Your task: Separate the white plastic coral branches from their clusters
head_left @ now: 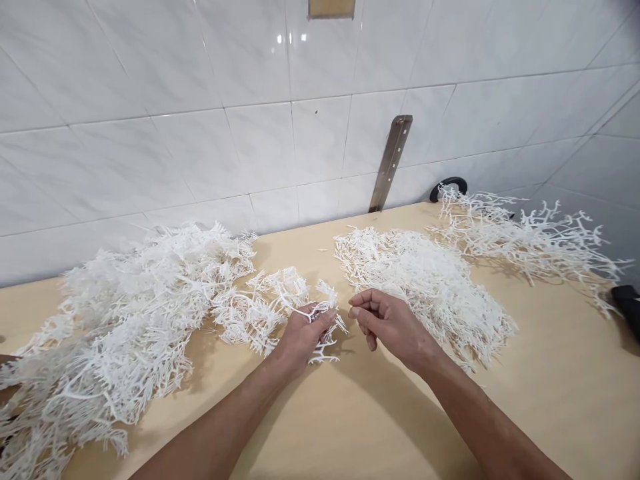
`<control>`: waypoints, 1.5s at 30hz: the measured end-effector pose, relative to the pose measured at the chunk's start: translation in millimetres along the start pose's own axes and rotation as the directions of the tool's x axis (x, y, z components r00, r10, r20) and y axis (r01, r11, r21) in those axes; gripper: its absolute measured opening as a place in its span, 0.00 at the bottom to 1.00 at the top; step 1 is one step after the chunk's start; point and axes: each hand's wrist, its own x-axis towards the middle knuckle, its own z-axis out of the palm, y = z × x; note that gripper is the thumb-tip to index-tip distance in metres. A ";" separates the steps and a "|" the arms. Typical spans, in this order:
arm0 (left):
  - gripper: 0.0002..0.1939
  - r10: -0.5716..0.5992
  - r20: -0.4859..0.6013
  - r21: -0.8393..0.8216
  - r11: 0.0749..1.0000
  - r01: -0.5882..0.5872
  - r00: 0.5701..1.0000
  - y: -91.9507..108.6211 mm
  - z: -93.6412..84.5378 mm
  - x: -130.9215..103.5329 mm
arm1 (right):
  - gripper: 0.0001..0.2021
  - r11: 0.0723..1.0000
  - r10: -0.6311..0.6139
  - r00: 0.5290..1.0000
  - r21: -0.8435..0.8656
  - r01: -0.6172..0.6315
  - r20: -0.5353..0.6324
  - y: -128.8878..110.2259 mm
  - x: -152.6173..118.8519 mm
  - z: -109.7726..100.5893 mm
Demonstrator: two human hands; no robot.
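Note:
My left hand [305, 333] is closed on a white branched plastic piece [327, 300], its thin twigs sticking out past the thumb. Just to the right, my right hand [383, 320] has its thumb and index finger pinched together; whatever sits between them is too small to make out. A small loose heap of white branched pieces [250, 313] lies left of my left hand. Beyond my right hand, a dense pile of short white pieces [425, 273] spreads on the wooden table [555, 393].
A large white tangled heap [150, 313] covers the table's left side. Longer white branches [535, 240] lie at the back right, near a black ring [449, 189] and a dark object [627, 307]. A metal bracket [391, 163] stands against the tiled wall [190, 153].

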 end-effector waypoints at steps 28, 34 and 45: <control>0.16 0.390 -0.044 0.415 0.844 -0.338 0.920 -15.0 6.2 -0.6 | 0.05 0.888 0.048 0.998 -0.459 -0.025 0.038 -4.5 -3.4 18.6; 0.19 0.271 -0.050 0.231 0.940 -0.253 0.961 -1.5 3.4 -2.6 | 0.04 0.877 0.125 0.986 -0.452 -0.162 -0.110 3.5 6.1 4.4; 0.23 0.038 -0.076 0.066 0.997 -0.033 0.996 -0.5 -3.9 7.3 | 0.08 0.587 -0.412 0.845 -0.809 -0.039 -0.339 -8.6 -2.5 -41.6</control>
